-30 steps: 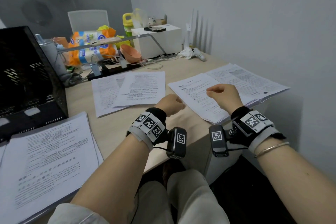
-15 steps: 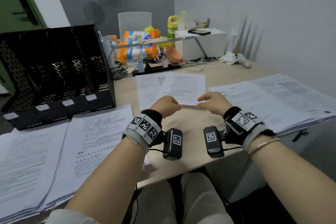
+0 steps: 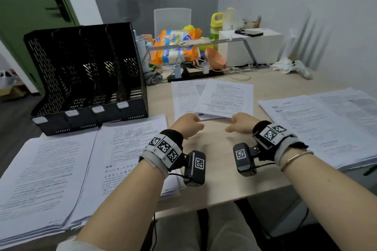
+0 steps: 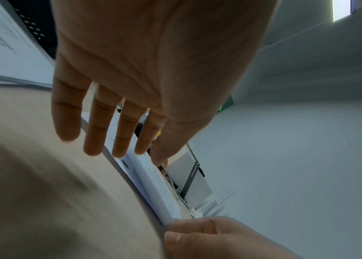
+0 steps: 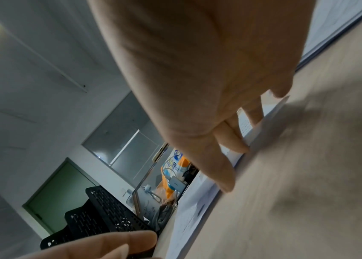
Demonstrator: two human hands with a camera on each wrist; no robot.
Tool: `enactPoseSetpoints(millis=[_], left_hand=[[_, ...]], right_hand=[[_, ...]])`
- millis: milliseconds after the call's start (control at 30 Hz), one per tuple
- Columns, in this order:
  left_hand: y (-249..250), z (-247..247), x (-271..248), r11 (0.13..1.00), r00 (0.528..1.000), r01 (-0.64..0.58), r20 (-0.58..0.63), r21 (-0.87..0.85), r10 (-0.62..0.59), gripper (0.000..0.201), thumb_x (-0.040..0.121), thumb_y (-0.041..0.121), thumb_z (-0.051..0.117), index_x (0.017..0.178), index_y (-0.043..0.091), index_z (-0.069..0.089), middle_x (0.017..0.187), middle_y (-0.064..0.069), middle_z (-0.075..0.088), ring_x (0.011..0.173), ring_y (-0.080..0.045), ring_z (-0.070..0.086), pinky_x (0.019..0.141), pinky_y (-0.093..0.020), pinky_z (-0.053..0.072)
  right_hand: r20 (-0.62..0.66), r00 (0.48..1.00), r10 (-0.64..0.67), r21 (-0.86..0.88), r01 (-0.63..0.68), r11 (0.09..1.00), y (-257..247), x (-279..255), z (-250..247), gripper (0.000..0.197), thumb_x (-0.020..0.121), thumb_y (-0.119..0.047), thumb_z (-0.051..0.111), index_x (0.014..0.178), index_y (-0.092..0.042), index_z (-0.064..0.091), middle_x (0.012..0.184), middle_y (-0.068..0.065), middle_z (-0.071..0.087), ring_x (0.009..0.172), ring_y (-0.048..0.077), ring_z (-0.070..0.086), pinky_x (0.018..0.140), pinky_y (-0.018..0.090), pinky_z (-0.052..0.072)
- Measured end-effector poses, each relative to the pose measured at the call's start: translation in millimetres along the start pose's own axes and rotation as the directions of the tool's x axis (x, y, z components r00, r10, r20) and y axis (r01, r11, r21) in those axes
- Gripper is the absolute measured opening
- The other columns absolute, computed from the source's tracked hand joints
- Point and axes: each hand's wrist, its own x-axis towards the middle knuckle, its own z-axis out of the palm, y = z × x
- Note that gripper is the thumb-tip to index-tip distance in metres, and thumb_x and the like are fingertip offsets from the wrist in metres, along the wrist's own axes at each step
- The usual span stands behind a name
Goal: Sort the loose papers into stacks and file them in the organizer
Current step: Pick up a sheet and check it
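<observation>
A thin stack of printed sheets (image 3: 224,98) lies mid-table, overlapping another sheet (image 3: 183,96). My left hand (image 3: 188,124) holds its near left corner, thumb on top and fingers (image 4: 118,140) at the edge. My right hand (image 3: 239,123) pinches the near right corner (image 4: 197,233). The near edge is raised slightly off the table. In the right wrist view the right fingers (image 5: 230,149) sit on the paper edge (image 5: 197,210). The black mesh organizer (image 3: 85,71) stands at the back left with its slots showing no papers.
Two thick paper stacks (image 3: 44,169) (image 3: 126,149) lie front left below the organizer. Another wide stack (image 3: 316,124) covers the right side. A power strip (image 3: 193,74), orange packet (image 3: 177,47), white box (image 3: 251,47) and controller (image 3: 295,67) line the back.
Both hands moved left from the right-hand stack to the middle sheets and took hold of their near edge. The view swung left, bringing the organizer fully in.
</observation>
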Motion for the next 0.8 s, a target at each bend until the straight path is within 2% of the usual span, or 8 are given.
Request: enactPoseSetpoints(millis=[133, 233, 367, 433, 533, 633, 700, 800], left_hand=[[-5.9, 0.7, 5.0, 0.996, 0.999, 0.030, -0.031, -0.089, -0.032, 0.056, 0.094, 0.026, 0.047, 0.144, 0.013, 0.025, 0.123, -0.008, 0.054, 0.104, -0.023, 0.060, 0.079, -0.033, 0.053], [-3.4, 1.2, 5.3, 0.970, 0.994, 0.009, -0.100, -0.244, -0.034, 0.053, 0.099, 0.038, 0.034, 0.145, 0.017, 0.019, 0.122, -0.013, 0.056, 0.093, -0.025, 0.064, 0.070, -0.031, 0.051], [-2.1, 1.3, 7.2, 0.912, 0.972, 0.001, -0.213, -0.411, -0.097, 0.056, 0.096, 0.057, 0.015, 0.130, 0.020, 0.039, 0.103, -0.013, 0.062, 0.080, -0.028, 0.067, 0.065, -0.032, 0.052], [-2.8, 0.1, 9.2, 0.900, 0.973, 0.067, -0.171, -0.432, -0.155, 0.063, 0.095, 0.060, 0.014, 0.117, 0.014, 0.052, 0.101, -0.014, 0.062, 0.077, -0.029, 0.067, 0.062, -0.030, 0.053], [-3.9, 1.1, 10.9, 0.908, 0.979, 0.123, -0.099, -0.401, -0.177, 0.049, 0.100, 0.041, 0.030, 0.095, 0.004, 0.061, 0.103, -0.016, 0.062, 0.073, -0.029, 0.065, 0.064, -0.035, 0.056], [-4.5, 7.5, 12.2, 0.951, 0.989, 0.088, -0.084, -0.297, -0.118, 0.017, 0.093, 0.010, 0.048, 0.088, 0.004, 0.064, 0.104, -0.015, 0.063, 0.080, -0.029, 0.061, 0.071, -0.039, 0.058], [-2.3, 14.4, 12.0, 0.972, 0.995, 0.070, -0.052, -0.226, -0.084, 0.022, 0.089, 0.000, 0.046, 0.090, 0.010, 0.065, 0.105, -0.012, 0.061, 0.090, -0.028, 0.061, 0.071, -0.036, 0.058], [3.1, 24.0, 13.5, 0.991, 0.999, 0.029, -0.028, -0.132, -0.033, 0.027, 0.090, -0.001, 0.046, 0.095, 0.009, 0.070, 0.120, -0.008, 0.062, 0.108, -0.027, 0.058, 0.088, -0.028, 0.049]], right_hand=[[-0.060, 0.997, -0.053, 0.106, 0.059, 0.993, 6.7, -1.2, -5.4, 0.028, 0.086, -0.019, 0.063, 0.069, -0.001, 0.051, 0.074, 0.013, 0.052, 0.076, 0.028, 0.051, 0.058, 0.026, 0.030], [-0.088, 0.992, -0.092, 0.225, 0.109, 0.968, 13.8, -10.8, -9.0, 0.019, 0.085, -0.017, 0.064, 0.074, -0.001, 0.061, 0.072, 0.009, 0.057, 0.078, 0.025, 0.053, 0.060, 0.023, 0.036], [-0.058, 0.996, -0.075, 0.269, 0.087, 0.959, 27.3, -21.9, -5.9, 0.029, 0.084, -0.022, 0.068, 0.097, 0.004, 0.071, 0.109, 0.014, 0.069, 0.101, 0.026, 0.064, 0.087, 0.032, 0.048], [-0.045, 0.996, -0.075, 0.261, 0.084, 0.962, 31.6, -27.6, -4.7, 0.028, 0.083, -0.026, 0.068, 0.093, 0.000, 0.074, 0.106, 0.012, 0.071, 0.094, 0.019, 0.063, 0.079, 0.027, 0.046], [-0.041, 0.997, -0.071, 0.257, 0.079, 0.963, 36.1, -35.8, -4.3, 0.024, 0.085, -0.031, 0.067, 0.086, -0.009, 0.077, 0.099, 0.005, 0.072, 0.090, 0.013, 0.058, 0.070, 0.019, 0.039], [-0.031, 0.997, -0.072, 0.362, 0.078, 0.929, 40.7, -41.0, -2.1, 0.034, 0.087, -0.035, 0.064, 0.086, -0.003, 0.076, 0.090, 0.004, 0.073, 0.089, 0.012, 0.065, 0.071, 0.011, 0.039], [-0.026, 0.998, -0.056, 0.423, 0.061, 0.904, 44.1, -40.8, 1.6, 0.037, 0.088, -0.034, 0.062, 0.087, 0.001, 0.073, 0.083, 0.002, 0.072, 0.081, 0.011, 0.065, 0.069, 0.013, 0.042], [-0.034, 0.998, -0.054, 0.485, 0.063, 0.872, 49.5, -42.0, 6.9, 0.032, 0.089, -0.027, 0.062, 0.092, 0.005, 0.071, 0.091, 0.007, 0.072, 0.075, 0.009, 0.064, 0.071, 0.011, 0.049]])
